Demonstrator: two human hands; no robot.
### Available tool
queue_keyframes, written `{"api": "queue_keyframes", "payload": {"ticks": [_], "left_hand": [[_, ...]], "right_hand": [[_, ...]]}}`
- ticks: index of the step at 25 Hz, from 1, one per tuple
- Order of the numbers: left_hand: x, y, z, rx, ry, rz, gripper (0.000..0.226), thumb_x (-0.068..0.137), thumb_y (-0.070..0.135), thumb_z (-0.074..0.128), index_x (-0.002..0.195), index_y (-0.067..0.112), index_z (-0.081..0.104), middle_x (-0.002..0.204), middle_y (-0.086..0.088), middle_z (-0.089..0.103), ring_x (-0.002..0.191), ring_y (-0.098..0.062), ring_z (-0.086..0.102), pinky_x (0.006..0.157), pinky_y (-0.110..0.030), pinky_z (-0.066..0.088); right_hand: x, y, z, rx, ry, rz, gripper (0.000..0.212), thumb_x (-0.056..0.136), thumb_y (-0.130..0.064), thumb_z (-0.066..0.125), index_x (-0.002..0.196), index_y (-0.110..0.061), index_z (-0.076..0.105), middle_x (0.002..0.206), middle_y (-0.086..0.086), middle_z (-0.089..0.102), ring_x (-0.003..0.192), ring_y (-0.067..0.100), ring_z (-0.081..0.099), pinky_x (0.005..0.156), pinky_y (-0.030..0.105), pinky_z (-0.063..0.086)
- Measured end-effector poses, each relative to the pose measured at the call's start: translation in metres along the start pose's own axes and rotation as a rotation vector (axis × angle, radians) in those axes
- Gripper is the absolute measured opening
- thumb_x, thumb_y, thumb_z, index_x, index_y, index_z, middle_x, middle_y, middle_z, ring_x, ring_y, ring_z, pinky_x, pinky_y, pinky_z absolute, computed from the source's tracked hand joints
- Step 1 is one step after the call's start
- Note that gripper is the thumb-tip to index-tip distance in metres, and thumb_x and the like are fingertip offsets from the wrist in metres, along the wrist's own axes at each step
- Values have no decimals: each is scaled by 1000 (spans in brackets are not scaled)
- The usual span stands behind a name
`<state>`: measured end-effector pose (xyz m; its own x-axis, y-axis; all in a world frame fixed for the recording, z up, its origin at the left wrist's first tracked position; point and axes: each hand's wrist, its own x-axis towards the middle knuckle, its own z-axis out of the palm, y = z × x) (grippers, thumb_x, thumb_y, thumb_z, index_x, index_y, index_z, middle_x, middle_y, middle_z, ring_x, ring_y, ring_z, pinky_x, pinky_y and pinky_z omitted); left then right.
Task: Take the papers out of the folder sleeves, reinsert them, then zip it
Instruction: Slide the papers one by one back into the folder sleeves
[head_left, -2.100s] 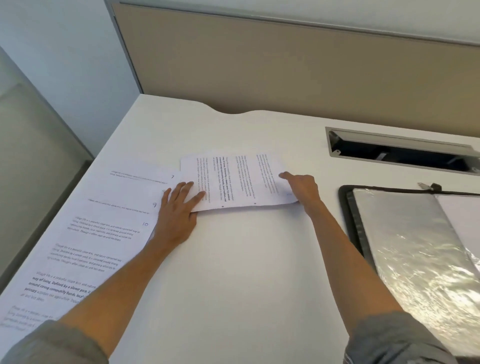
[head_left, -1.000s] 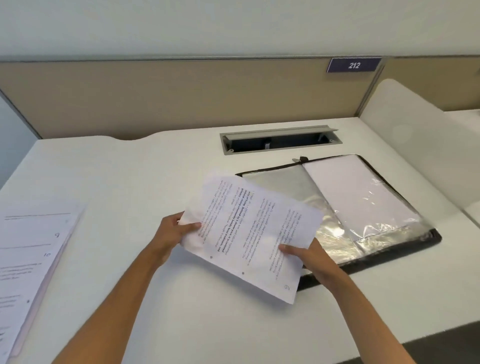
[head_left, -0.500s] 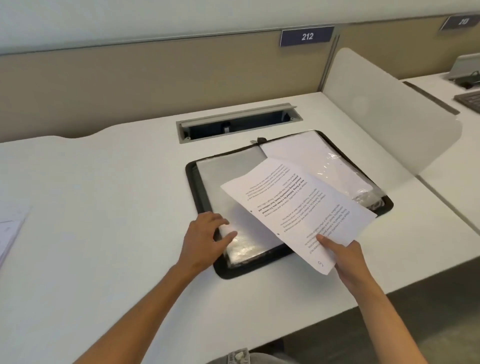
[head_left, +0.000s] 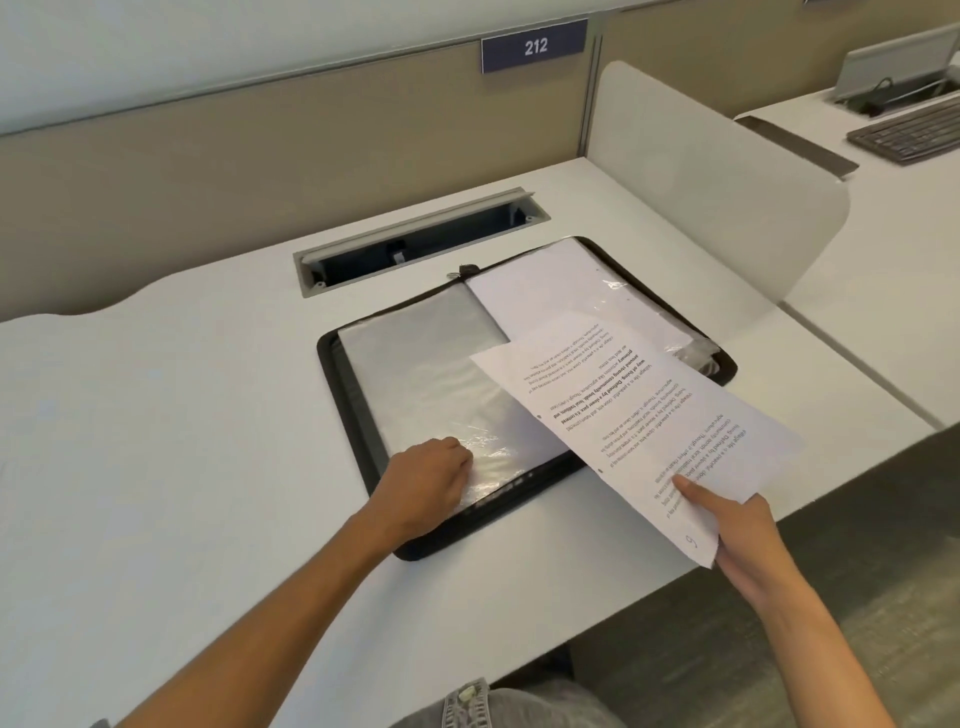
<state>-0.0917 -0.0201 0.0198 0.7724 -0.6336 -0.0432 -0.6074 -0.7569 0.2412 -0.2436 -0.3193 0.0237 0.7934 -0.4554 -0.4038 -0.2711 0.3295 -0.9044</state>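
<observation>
I see the black zip folder lying open on the white surface, just in front of the cable slot and below the 212 sign. My left hand sits at the folder's near edge, its grip curled onto the corner of the clear plastic sleeve. My right hand holds 1 printed paper by its near corner, thumb on top, slanted over the folder's right half and touching nothing else I can make out.
</observation>
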Motion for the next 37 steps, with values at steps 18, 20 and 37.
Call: {"api": "queue_keyframes", "payload": {"ticks": [18, 20, 37], "left_hand": [[63, 15, -46, 151, -114, 179, 20, 100, 28, 46, 103, 17, 62, 93, 2, 62, 81, -21, 60, 66, -34, 47], [58, 15, -46, 272, -82, 307, 31, 94, 8, 48, 122, 22, 53, 98, 2, 61, 78, -23, 60, 58, -31, 42], [16, -1, -59, 444, -179, 327, 23, 91, 10, 45, 100, 15, 65, 99, 2, 56, 94, -16, 52, 67, -31, 47]], "right_hand": [[-55, -7, -71, -160, -239, 328, 108, 25, -30, 98, 122, -7, 57, 110, 22, 69, 91, 40, 69, 67, 44, 55], [-61, -5, -70, -148, -265, 389, 112, 21, -28, 99, 123, -6, 56, 111, 23, 69, 93, 41, 69, 67, 44, 55], [-96, 13, -4, 111, 136, 356, 30, 81, 13, 59, 109, 3, 64, 106, 17, 70, 92, 33, 64, 70, 37, 47]]}}
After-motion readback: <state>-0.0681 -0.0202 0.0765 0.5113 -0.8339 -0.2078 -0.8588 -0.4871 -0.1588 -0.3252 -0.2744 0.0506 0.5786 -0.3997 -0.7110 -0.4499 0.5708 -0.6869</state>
